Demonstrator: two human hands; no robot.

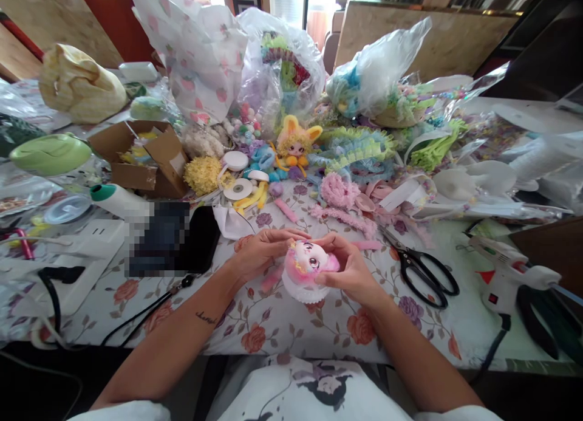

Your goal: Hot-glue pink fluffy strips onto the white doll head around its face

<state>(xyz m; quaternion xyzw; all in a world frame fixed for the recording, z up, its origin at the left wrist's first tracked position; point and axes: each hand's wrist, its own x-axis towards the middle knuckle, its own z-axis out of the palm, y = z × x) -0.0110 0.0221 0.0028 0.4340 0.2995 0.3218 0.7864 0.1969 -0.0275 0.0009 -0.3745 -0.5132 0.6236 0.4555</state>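
Both forearms angle inward from the near edge, meeting at near centre of the table [319,333]. Doll head [306,268], pink-haired, is held between the hands, white ruffle [306,292] toward the near side. Left hand [262,251]: closed on its far left side, fingers extended rightward. Right hand [353,272]: clamped on its right side, thumb near, fingers far. Scissors [421,275] lie right of the right hand.

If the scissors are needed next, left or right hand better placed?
Right, probably. The scissors lie on the right hand's side; the left hand would have to reach past the doll head. Both hands are at the head, so the left would need to steady it alone.
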